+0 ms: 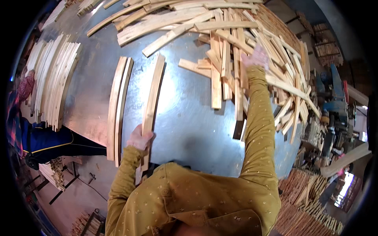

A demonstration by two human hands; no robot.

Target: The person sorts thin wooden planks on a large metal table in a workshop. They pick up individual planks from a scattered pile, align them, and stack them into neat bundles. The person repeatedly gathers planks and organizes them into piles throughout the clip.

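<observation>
My left hand [139,137] is closed around the near part of a pale wooden slat [153,92], which points away from me across the metal table. Just left of it, two more slats [116,110] lie side by side, reaching over the near table edge. My right arm is stretched far forward. At its end my right hand [256,58], slightly blurred, is over a loose heap of slats [226,51], thumb and fingers apart. Slats in the heap cross at many angles, and some lie under that hand.
The metal table [189,133] has a shiny top. At its left stands a neat row of slats [59,78], with another person's gloved hand [26,84] beside it. Stacked wood [303,196] is at the lower right, near blue machinery [334,90].
</observation>
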